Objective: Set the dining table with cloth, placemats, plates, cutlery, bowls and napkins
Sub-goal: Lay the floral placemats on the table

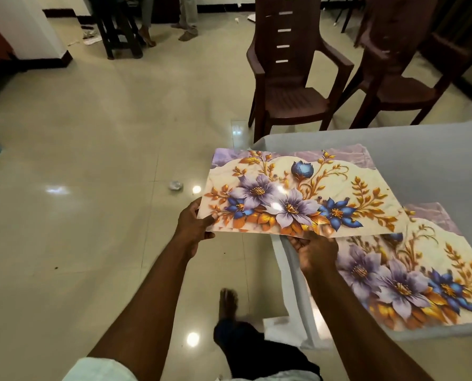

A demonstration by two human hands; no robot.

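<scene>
Placemat (292,193) with purple and blue flowers is held in the air over the table's (421,138) corner, at about 1 o'clock from the person. Left hand (192,229) grips its left edge, thumb on top and fingers curled under. Right hand (313,250) pinches the near edge at 3 o'clock from the left hand. A second mat (410,279) lies flat on the grey cloth (449,166) at 4 o'clock from the held one. Two brown chairs (295,78) stand at 12 o'clock, beyond the table.
</scene>
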